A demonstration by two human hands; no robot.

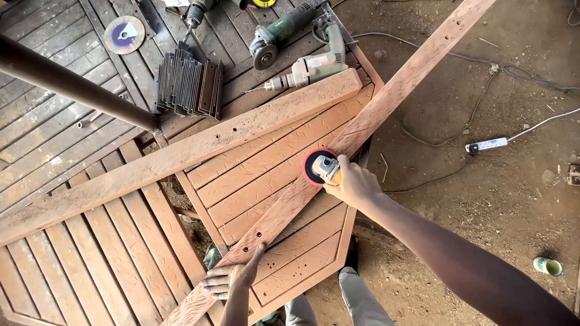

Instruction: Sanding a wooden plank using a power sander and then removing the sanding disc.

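Fingers (353,175) grip red-disc sander (320,167) on plank (386,99) (reddish, long, drilled)

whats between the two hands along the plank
In the head view, only bare plank with small drilled holes runs from the left hand up to the right hand holding the sander.

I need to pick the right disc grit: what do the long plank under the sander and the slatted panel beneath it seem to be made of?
The long plank looks like bare wood, reddish-brown, matte, with rough grain and drilled holes. The slatted panel also looks like unfinished wood in a similar tone, grooved and dusty. The sander in the right hand has a red pad, probably plastic or rubber.
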